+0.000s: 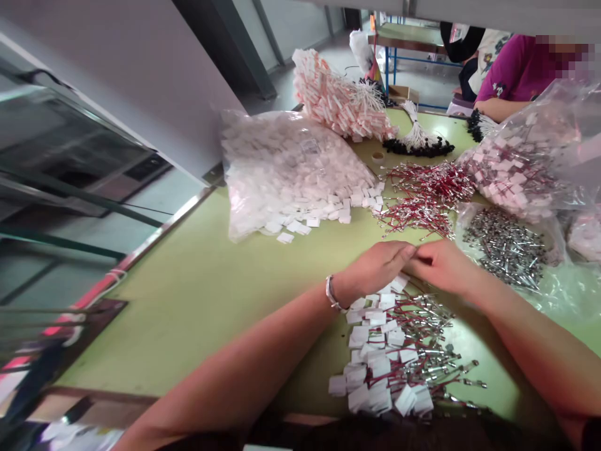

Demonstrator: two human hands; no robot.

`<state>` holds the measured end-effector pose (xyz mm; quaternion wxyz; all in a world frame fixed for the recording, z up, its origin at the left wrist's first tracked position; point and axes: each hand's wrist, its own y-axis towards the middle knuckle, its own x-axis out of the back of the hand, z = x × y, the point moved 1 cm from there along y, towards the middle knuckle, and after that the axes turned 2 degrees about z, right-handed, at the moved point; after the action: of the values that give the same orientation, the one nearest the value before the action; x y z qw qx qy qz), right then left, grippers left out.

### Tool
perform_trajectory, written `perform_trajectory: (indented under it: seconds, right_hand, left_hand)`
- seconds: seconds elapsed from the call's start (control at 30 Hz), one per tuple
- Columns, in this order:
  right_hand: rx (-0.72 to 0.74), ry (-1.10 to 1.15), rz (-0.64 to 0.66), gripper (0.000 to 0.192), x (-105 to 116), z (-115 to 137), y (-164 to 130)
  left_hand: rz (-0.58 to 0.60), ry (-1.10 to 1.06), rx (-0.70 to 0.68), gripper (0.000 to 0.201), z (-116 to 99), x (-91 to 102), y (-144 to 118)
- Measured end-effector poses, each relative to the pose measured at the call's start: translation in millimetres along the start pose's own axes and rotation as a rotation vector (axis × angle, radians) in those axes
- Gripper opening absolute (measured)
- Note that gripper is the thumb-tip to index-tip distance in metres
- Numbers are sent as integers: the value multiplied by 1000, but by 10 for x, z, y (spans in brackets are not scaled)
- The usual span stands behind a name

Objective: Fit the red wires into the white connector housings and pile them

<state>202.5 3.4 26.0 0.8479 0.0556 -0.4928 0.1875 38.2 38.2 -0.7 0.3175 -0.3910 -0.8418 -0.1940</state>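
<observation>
Pale green table (197, 288) with a metal strip along its left edge, and it's pretty loaded. Near the front sits a heap of red wires with white tags (389, 351). Further back, a big clear bag of white tags (286, 169) spilling a few loose ones onto the top, just beside a loose pile of red wires (425, 197). To the right, a bag of small metal parts (509, 247) and a bag of tagged wires (521, 169). At the far end, a pink-and-white bundle (338, 97) and black-tipped white cords (417, 141).
</observation>
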Motion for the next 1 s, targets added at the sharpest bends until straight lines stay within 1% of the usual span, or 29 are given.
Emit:
perform_trajectory:
  seconds: [0.03, 0.1, 0.13, 0.2, 0.23, 0.33, 0.37, 0.43, 0.5, 0.53, 0.57, 0.6, 0.63, 0.7, 0.73, 0.77, 0.8, 0.83, 0.9, 0.93, 1.0]
  right_hand:
    - [-50, -100, -87, 28, 49, -95, 26]
    - [-187, -309, -278, 19, 124, -313, 83]
    - [-251, -405, -322, 17, 138, -413, 111]
    - [-294, -544, -331, 21, 120, -551, 157]
    - [-291, -587, -317, 22, 96, -583, 171]
    - [-241, -638, -270, 16, 26, -565, 173]
    - [-227, -642, -257, 15, 16, -540, 164]
    - [-207, -645, -242, 17, 20, -488, 138]
    - [-181, -628, -247, 21, 48, -442, 107]
    - [-159, -602, -251, 22, 61, -419, 91]
    - [-129, -564, -253, 22, 70, -394, 75]
    - [-94, -519, -247, 21, 69, -367, 60]
    - [-62, -473, -232, 21, 56, -337, 48]
    - [-15, -413, -180, 21, -10, -275, 37]
    - [-6, -408, -150, 23, -60, -246, 39]
    - [-3, -414, -124, 24, -114, -223, 45]
    - [-4, -422, -103, 26, -165, -205, 54]
    - [-7, -424, -88, 26, -204, -195, 63]
    - [0, -398, -54, 25, -218, -199, 71]
    - [14, -370, -36, 22, -181, -214, 65]
    - [45, -284, -38, 16, -6, -268, 26]
  left_hand:
    - [19, 31, 31, 44, 2, -25, -6]
    - [78, 115, 38, 35, -11, -58, -29]
    - [119, 144, 14, 31, -30, -66, -45]
    - [204, 161, -29, 27, -91, -68, -86]
    - [258, 154, -51, 26, -129, -66, -109]
    - [443, 87, -129, 22, -237, -65, -176]
    - [480, 61, -139, 21, -259, -66, -191]
    - [495, 11, -129, 19, -270, -67, -201]
    - [467, -56, -99, 20, -241, -61, -183]
    - [436, -95, -81, 20, -214, -54, -166]
    - [380, -126, -52, 21, -179, -42, -146]
    - [298, -145, -10, 22, -139, -27, -125]
    - [188, -147, 40, 23, -94, -10, -106]
    - [-77, -102, 125, 24, -6, 23, -78]
    - [-197, -61, 135, 24, 32, 33, -68]
    - [-288, -9, 115, 22, 64, 35, -60]
    - [-344, 48, 73, 19, 91, 30, -51]
    - [-357, 102, 23, 19, 113, 18, -39]
    - [-281, 177, -49, 35, 150, -14, -10]
    - [-229, 196, -53, 45, 165, -24, 6]
    - [-148, 210, 1, 58, 183, -12, 38]
